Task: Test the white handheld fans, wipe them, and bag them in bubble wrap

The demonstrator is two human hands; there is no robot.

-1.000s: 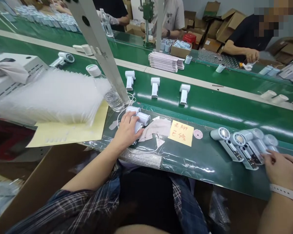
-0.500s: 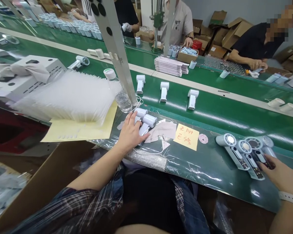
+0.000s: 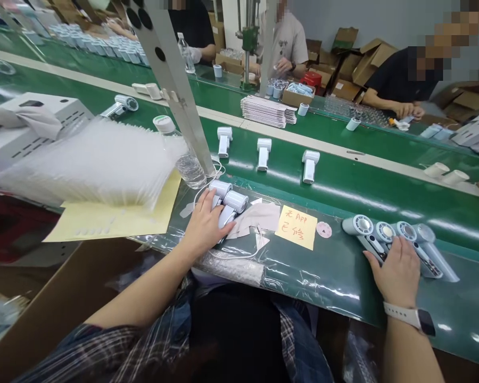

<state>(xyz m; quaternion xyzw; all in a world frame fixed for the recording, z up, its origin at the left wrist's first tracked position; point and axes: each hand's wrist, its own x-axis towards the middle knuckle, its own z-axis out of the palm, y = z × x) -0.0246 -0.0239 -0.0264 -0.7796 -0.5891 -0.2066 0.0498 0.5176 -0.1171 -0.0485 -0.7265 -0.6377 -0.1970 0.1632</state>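
Handheld fans (image 3: 399, 242) lie in a row of four on the plastic-covered bench edge (image 3: 327, 276), heads away from the person and handles toward them, so each can be taken by its handle. The right hand (image 3: 397, 271) rests flat across those handles, fingers spread and open, clasping none. The left hand (image 3: 205, 226) lies palm down, loosely curled over two more fans (image 3: 229, 201) beside a yellow note (image 3: 296, 227); whether it grips them I cannot tell. Just beyond, three fans (image 3: 263, 153) lie spaced along the green conveyor belt (image 3: 363, 186). Farther off, co-workers (image 3: 399, 80) handle parts among cardboard boxes.
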